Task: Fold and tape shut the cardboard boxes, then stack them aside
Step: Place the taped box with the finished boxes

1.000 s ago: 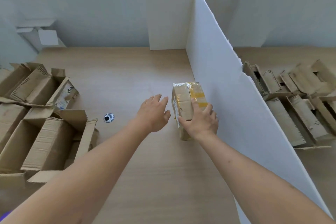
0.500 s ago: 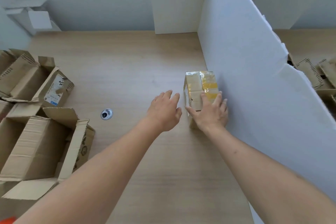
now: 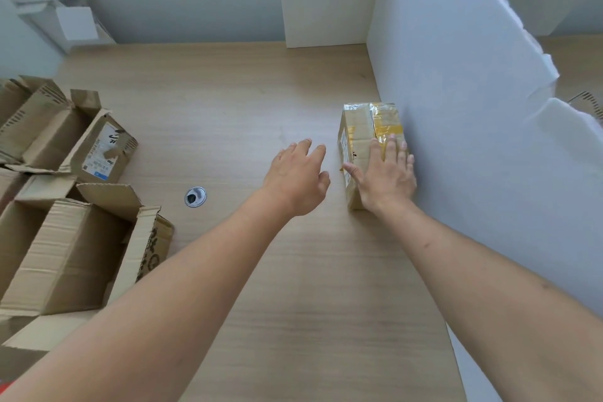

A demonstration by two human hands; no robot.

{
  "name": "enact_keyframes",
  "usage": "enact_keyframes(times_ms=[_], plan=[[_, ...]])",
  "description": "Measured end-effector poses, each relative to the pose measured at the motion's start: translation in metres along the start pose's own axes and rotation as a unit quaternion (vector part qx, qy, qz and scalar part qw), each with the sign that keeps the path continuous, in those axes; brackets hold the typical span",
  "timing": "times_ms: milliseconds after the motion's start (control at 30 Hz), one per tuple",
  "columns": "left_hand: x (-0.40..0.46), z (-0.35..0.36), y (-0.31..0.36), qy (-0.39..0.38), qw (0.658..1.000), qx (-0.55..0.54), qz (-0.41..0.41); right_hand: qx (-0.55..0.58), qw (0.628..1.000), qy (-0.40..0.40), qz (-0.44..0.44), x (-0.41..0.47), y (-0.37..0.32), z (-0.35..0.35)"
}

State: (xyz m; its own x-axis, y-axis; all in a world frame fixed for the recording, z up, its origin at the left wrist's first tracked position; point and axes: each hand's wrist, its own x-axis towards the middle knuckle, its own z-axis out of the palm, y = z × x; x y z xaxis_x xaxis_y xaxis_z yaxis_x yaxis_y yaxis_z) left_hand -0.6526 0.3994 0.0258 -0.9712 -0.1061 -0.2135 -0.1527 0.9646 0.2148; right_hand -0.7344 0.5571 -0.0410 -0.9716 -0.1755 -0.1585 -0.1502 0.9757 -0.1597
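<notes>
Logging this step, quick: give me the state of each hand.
Left hand: open, fingers relaxed, holding nothing, beside the taped box.
Right hand: open, fingers straight, pressing flat on the taped box.

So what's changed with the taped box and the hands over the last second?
The right hand has pushed the taped box rightward against the white divider, fingers now flat on top. The left hand still hovers open beside it. The open boxes haven't moved.
</notes>
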Motion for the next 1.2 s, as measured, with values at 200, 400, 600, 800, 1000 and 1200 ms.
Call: enact_keyframes(times_ms=[200,400,600,800,1000,1200], plan=[[-0.036,-0.020,-0.011,0.008,1.000,0.014,-0.020,0.047,0.997,0.006,-0.056,-0.036,-0.014,-0.026],[-0.096,-0.040,-0.028,0.012,0.998,0.016,-0.053,0.079,0.988,-0.025,-0.133,-0.099,-0.062,-0.060],[-0.161,-0.060,-0.055,0.045,0.995,0.002,-0.093,0.066,0.976,-0.034,-0.204,-0.155,-0.109,-0.091],[-0.233,-0.070,-0.097,0.083,0.988,0.009,-0.129,0.058,0.959,-0.041,-0.274,-0.206,-0.159,-0.105],[-0.302,-0.079,-0.154,0.098,0.983,0.004,-0.154,0.056,0.945,-0.058,-0.318,-0.267,-0.226,-0.100],[-0.372,-0.083,-0.237,0.125,0.980,-0.003,-0.155,0.040,0.939,-0.051,-0.339,-0.332,-0.313,-0.084]])
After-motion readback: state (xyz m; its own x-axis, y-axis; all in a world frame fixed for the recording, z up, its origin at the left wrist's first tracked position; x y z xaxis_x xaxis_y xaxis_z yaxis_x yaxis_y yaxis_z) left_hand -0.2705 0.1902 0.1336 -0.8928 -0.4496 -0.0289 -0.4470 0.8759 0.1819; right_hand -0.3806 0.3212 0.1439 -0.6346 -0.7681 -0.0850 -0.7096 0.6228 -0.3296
